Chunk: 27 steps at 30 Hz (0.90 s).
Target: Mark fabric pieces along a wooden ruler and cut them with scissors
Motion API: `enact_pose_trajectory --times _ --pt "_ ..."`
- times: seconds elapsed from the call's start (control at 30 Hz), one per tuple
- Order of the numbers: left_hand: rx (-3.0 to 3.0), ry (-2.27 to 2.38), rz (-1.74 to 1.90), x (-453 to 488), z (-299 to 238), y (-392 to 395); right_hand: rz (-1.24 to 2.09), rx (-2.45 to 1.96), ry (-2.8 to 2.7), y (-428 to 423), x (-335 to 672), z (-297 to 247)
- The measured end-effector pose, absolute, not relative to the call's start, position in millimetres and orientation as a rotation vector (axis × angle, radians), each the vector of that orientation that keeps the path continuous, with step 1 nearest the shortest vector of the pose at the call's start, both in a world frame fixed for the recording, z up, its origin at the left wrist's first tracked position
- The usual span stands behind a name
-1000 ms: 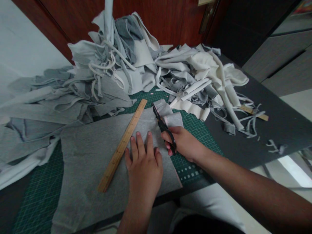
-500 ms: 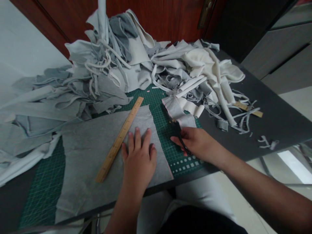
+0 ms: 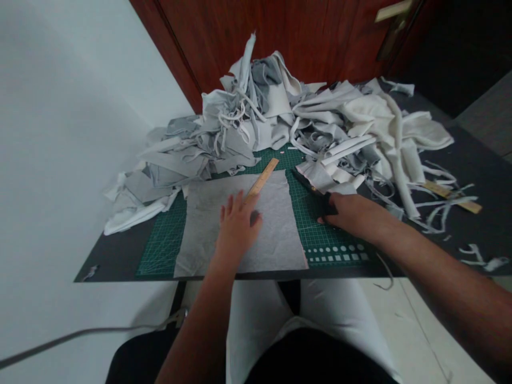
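Note:
A squarish piece of grey fabric (image 3: 276, 234) lies flat on the green cutting mat (image 3: 164, 240). Across it runs a wooden ruler (image 3: 263, 178) at a slant, its lower part hidden beneath my left hand (image 3: 237, 229). That hand is open, fingers apart, resting over the ruler and fabric. To the right of the fabric, my right hand (image 3: 350, 213) is closed around the dark handles of a pair of scissors (image 3: 306, 183). Their blades point up and left, low over the mat, beside a small grey fabric scrap (image 3: 316, 175).
Heaped grey fabric (image 3: 188, 154) and cream cloth (image 3: 372, 114) cover the back of the dark table (image 3: 116, 256). A second wooden strip (image 3: 470, 204) lies at right among thin cut strips. A wall stands left, a red-brown door (image 3: 312, 42) behind.
My left hand has moved left from the bare fabric onto the ruler. My right hand still holds the scissors near the scrap. The camera view has shifted, showing more wall at left.

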<state>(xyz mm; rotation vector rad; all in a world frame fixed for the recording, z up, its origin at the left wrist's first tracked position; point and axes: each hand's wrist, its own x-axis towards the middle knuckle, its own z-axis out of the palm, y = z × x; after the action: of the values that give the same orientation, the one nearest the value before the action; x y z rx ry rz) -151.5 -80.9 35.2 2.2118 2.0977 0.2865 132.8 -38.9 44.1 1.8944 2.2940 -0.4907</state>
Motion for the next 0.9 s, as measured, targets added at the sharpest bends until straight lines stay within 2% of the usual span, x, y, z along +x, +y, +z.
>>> enact_pose_trajectory --times 0.07,0.23,0.4,0.53,0.7,0.9 --pt "2.158 2.167 0.158 -175.6 33.9 -77.6 -0.505 1.87 2.298 -40.6 136.4 46.8" --pt "2.243 2.198 0.121 -176.7 26.0 -79.4 -0.376 1.958 2.215 -54.0 131.8 49.8" --pt "2.086 2.147 0.195 -144.3 28.0 -81.0 -0.324 2.037 2.193 -63.1 128.2 51.6" --pt "1.916 2.165 0.268 -155.7 35.1 -79.5 -0.382 1.96 2.414 -56.4 139.7 58.0" --pt "1.719 2.297 0.32 -200.7 39.2 -85.9 -0.042 2.243 2.49 -26.9 156.9 42.2" --pt "1.693 2.359 0.29 -236.7 37.1 -95.5 -0.168 2.245 2.435 -5.8 161.7 17.9"
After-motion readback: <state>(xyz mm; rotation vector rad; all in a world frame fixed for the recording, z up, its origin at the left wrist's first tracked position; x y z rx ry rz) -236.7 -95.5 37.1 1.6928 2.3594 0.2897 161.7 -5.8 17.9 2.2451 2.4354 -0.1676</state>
